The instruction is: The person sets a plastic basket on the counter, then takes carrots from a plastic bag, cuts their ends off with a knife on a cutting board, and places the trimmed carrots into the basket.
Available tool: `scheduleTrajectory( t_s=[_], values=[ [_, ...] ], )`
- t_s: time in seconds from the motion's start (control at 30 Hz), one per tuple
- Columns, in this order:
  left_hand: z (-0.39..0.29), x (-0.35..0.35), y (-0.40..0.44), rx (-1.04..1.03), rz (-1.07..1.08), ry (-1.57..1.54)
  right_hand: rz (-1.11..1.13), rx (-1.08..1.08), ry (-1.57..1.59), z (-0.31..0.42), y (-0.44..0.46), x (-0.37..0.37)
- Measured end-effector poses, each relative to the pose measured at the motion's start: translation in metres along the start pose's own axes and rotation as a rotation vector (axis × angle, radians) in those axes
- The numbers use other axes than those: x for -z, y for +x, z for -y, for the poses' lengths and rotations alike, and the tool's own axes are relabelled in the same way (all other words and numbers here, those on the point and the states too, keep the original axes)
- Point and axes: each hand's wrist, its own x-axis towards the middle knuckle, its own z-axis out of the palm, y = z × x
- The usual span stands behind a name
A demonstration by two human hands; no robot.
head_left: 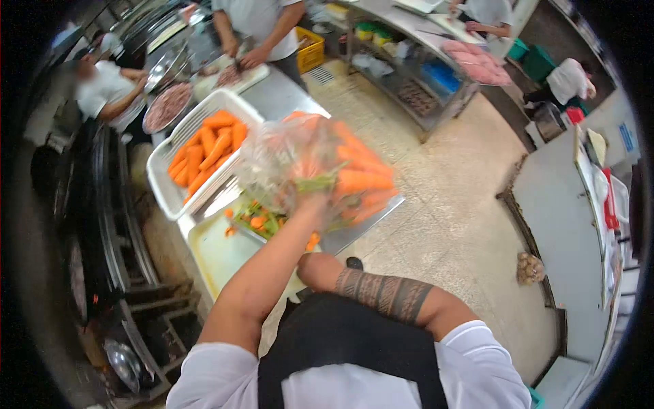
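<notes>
A clear plastic bag point(272, 153) of orange carrots point(364, 180) lies on the metal table. My left hand point(310, 204) reaches to the bag's opening beside green stems; motion blur and plastic hide its fingers. Close to my body, my right hand point(317, 270) is curled by the table edge, and what it holds, if anything, is hidden. Left of the bag, a white basket point(163, 178) holds several cleaned-looking carrots point(214, 146). Below the basket, a tray has green and orange trimmings point(257, 219) in it, beside a white cutting board point(221, 255).
Across the table, a person point(262, 34) works on meat at another board, near a metal bowl of meat point(168, 108). Another person point(112, 92) stands at the left. A steel shelf table point(422, 78) with pink meat is at the back right; a white counter point(558, 204) stands right.
</notes>
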Motion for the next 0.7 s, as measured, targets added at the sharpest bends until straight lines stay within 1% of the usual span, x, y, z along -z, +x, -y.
scheduleTrajectory(
  t_s=[0.1, 0.17, 0.2, 0.3, 0.37, 0.4, 0.5, 0.6, 0.7],
  values=[
    [-0.011, 0.01, -0.025, -0.32, -0.024, 0.535, -0.079, 0.056, 0.054, -0.016, 0.005, -0.02],
    [-0.017, 0.018, -0.035, -0.457, 0.088, 0.884, -0.045, -0.022, 0.065, 0.001, -0.002, 0.008],
    [-0.023, 0.018, -0.041, -0.488, 0.162, 1.03, -0.021, -0.056, 0.074, 0.009, -0.005, 0.017],
    [-0.04, 0.008, -0.049, -0.399, 0.095, 1.11, -0.009, -0.017, 0.044, 0.009, -0.003, 0.015],
    [-0.012, 0.029, -0.011, -0.207, 0.143, 0.629, 0.014, -0.047, 0.077, 0.019, -0.005, 0.027],
    [-0.02, 0.024, -0.011, -0.113, 0.163, 0.386, 0.027, -0.061, 0.092, 0.023, -0.006, 0.032],
    [-0.034, 0.009, -0.027, -0.214, 0.081, 0.56, 0.012, -0.037, 0.044, 0.014, 0.006, 0.01],
    [-0.01, 0.022, -0.027, -0.251, 0.0, 0.253, 0.034, -0.065, 0.033, 0.013, 0.007, 0.01],
    [-0.019, 0.059, -0.048, -0.245, -0.102, 0.005, -0.048, -0.089, 0.076, 0.019, 0.001, 0.016]
  ],
)
